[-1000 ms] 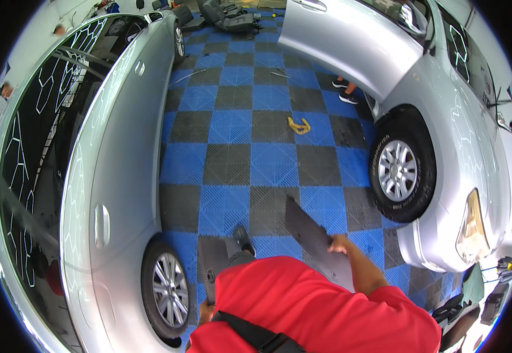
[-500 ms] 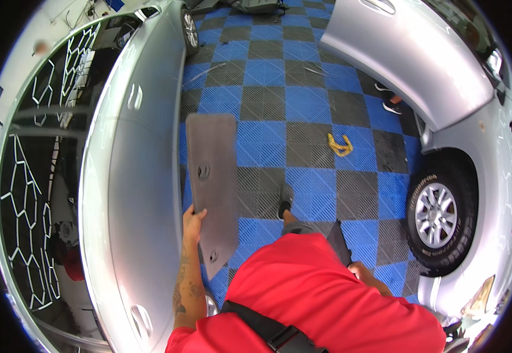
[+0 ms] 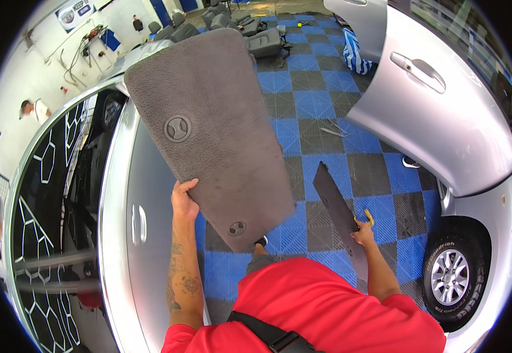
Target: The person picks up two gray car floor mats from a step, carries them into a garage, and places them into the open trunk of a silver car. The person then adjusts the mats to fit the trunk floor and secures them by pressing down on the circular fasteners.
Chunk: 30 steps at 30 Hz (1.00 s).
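My left hand (image 3: 185, 201) is closed on the left edge of a large grey-brown carpeted panel (image 3: 232, 135). It is raised and tilted, its broad face toward me, with two round recessed fittings in it. My right hand (image 3: 363, 234) is closed on the right edge of a second, darker panel (image 3: 339, 212), narrow in view because it is seen almost edge-on. That one slants down beside my red shirt, its lower end partly hidden. Just past my right fingers a curved yellow thing (image 3: 370, 217) shows, apparently on the floor behind them.
A silver car (image 3: 150, 259) stands close on my left. At right, another silver vehicle has its door (image 3: 426, 112) open, above a wheel (image 3: 450, 276). Removed seats (image 3: 262, 42) and a blue-and-white striped bag (image 3: 356, 53) lie ahead on blue-and-black tiles. Someone's shoe (image 3: 410, 162) shows under the door.
My left hand has lifted its panel up and toward the view. The right hand has swung outward, bringing the darker panel out from beside my body. The view has tilted up, showing the seats.
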Each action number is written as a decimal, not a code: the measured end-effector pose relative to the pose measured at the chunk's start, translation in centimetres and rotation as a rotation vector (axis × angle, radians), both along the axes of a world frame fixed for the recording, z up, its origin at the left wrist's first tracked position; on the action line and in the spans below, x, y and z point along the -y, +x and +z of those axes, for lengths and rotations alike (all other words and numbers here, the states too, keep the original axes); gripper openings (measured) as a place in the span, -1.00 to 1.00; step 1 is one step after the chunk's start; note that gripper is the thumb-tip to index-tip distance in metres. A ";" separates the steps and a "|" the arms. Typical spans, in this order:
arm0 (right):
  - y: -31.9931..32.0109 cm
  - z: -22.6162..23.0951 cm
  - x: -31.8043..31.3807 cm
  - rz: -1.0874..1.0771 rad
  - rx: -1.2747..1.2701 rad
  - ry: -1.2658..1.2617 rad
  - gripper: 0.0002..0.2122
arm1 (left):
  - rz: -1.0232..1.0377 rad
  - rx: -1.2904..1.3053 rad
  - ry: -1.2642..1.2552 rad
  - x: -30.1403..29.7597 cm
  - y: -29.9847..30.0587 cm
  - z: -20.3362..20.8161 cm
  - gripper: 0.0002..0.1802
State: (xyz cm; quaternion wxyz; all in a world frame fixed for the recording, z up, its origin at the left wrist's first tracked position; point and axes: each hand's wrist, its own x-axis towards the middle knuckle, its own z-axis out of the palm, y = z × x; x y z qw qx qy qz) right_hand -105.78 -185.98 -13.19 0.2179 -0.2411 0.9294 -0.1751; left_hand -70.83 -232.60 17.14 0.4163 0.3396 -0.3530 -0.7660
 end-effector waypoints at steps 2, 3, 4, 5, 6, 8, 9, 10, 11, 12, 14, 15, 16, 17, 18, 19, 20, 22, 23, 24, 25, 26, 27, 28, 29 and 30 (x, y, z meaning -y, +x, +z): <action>-1.5 -1.5 5.2 0.024 -0.154 0.131 -0.29 | -0.024 -0.028 0.028 6.2 -3.4 -0.6 -0.44; -2.3 -2.4 7.7 0.007 -0.079 0.138 -0.29 | -0.022 -0.007 0.034 9.1 -5.1 -0.8 -0.43; -3.1 -3.3 10.1 -0.032 -0.019 0.157 -0.29 | -0.026 0.019 0.039 12.4 -7.4 -0.7 -0.41; -3.3 -4.0 11.3 -0.068 0.013 0.192 -0.30 | -0.069 0.007 0.060 15.2 -9.2 -0.4 -0.41; -2.6 -4.7 12.2 -0.006 -0.032 0.227 -0.29 | -0.108 0.005 0.091 17.9 -10.9 0.0 -0.40; -1.7 -5.7 13.2 -0.087 0.084 0.242 -0.28 | -0.183 -0.012 0.120 21.9 -14.6 0.9 -0.38; -1.5 -6.4 14.1 -0.247 0.288 0.250 -0.27 | -0.216 -0.023 0.114 24.0 -16.5 1.5 -0.37; -0.8 -7.0 14.7 -0.301 0.450 0.242 -0.27 | -0.246 -0.038 0.113 26.1 -18.5 2.2 -0.36; -0.7 -7.8 15.8 -0.381 0.595 0.304 -0.26 | -0.232 -0.011 0.080 28.2 -20.5 2.8 -0.35; -0.4 -8.7 16.9 -0.472 0.683 0.338 -0.30 | -0.214 0.012 0.061 30.2 -22.6 3.2 -0.35; -0.2 -10.6 18.5 -0.514 0.744 0.441 -0.43 | -0.215 0.018 0.067 33.6 -26.0 3.2 -0.34; -0.2 -11.6 19.4 -0.450 0.744 0.473 -0.50 | -0.240 0.001 0.086 35.6 -28.0 3.2 -0.34; -0.7 -12.6 20.2 -0.382 0.746 0.571 -0.53 | -0.248 0.001 0.117 37.4 -29.9 3.2 -0.34; -2.0 -13.7 21.1 -0.230 0.756 0.570 -0.53 | -0.251 0.007 0.124 39.2 -31.9 3.1 -0.37; -3.6 -15.0 22.3 -0.075 0.757 0.623 -0.53 | -0.239 0.020 0.135 41.1 -34.1 3.2 -0.40; -5.6 -16.3 23.8 0.083 0.729 0.694 -0.52 | -0.226 0.032 0.142 43.0 -36.2 3.4 -0.43; -8.1 -17.5 25.6 0.173 0.630 0.659 -0.52 | -0.219 0.043 0.155 45.0 -38.4 3.6 -0.44; -12.2 -18.9 28.9 0.359 0.396 0.655 -0.51 | -0.228 0.059 0.190 48.9 -42.5 3.8 -0.46; -14.9 -19.8 32.0 0.340 0.356 0.610 -0.53 | -0.226 0.107 0.208 50.8 -44.2 3.7 -0.46; -17.6 -20.0 35.1 0.267 0.368 0.600 -0.56 | -0.244 0.129 0.219 52.9 -46.1 3.4 -0.47; -20.1 -19.5 38.2 0.333 0.269 0.564 -0.58 | -0.255 0.151 0.247 54.9 -47.9 2.8 -0.48; -25.3 -18.0 40.1 -0.288 0.628 0.386 -0.51 | -0.270 0.177 0.253 56.8 -49.7 1.9 -0.48; -27.6 -16.3 43.0 -0.382 0.505 0.266 -0.51 | -0.281 0.202 0.266 58.8 -51.6 0.9 -0.48; -30.1 -14.2 46.0 -0.573 0.478 0.058 -0.49 | -0.294 0.229 0.280 60.7 -53.2 -0.3 -0.48; -33.2 -12.0 49.0 -0.623 0.493 -0.083 -0.47 | -0.291 0.258 0.305 62.5 -54.7 -1.6 -0.48; -36.2 -9.9 51.7 -0.675 0.502 -0.231 -0.44 | -0.292 0.283 0.325 64.3 -56.4 -2.9 -0.47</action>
